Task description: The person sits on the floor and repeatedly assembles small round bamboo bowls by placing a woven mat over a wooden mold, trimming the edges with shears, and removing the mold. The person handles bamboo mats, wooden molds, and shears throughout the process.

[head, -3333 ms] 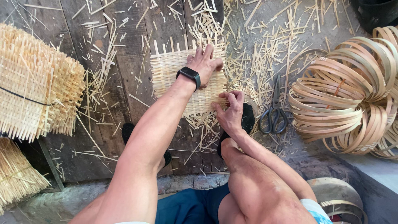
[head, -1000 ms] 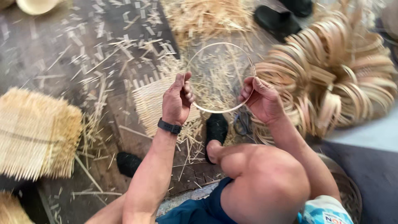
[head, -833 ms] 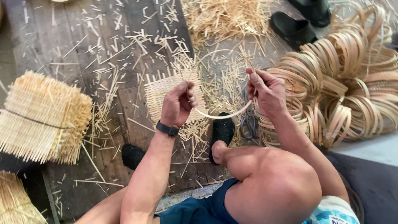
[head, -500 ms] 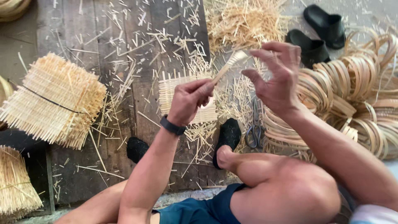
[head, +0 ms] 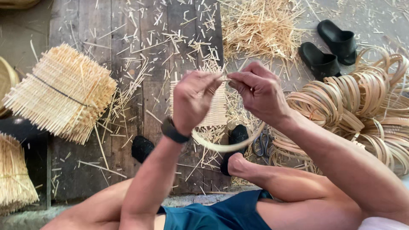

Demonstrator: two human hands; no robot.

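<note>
My left hand [head: 194, 100] and my right hand [head: 257, 91] are raised close together, fingertips pinching the top of a thin bamboo hoop [head: 221, 147]. The hoop's lower arc curves below my wrists. A black watch [head: 172, 130] sits on my left wrist. Below the hands, a small woven bamboo mat [head: 215, 110] lies on the wooden planks, partly hidden by my hands.
A heap of bamboo hoops [head: 362, 102] lies at the right. A bound stack of woven mats [head: 61, 93] sits at the left, another bundle [head: 15, 174] at lower left. Loose splints [head: 260, 27] cover the planks. Black sandals [head: 330, 47] and scissors [head: 262, 142] lie nearby.
I lifted a bamboo hoop from the mat, then turned it edge-on and brought both hands together at its top. The view shifted right and closer.
</note>
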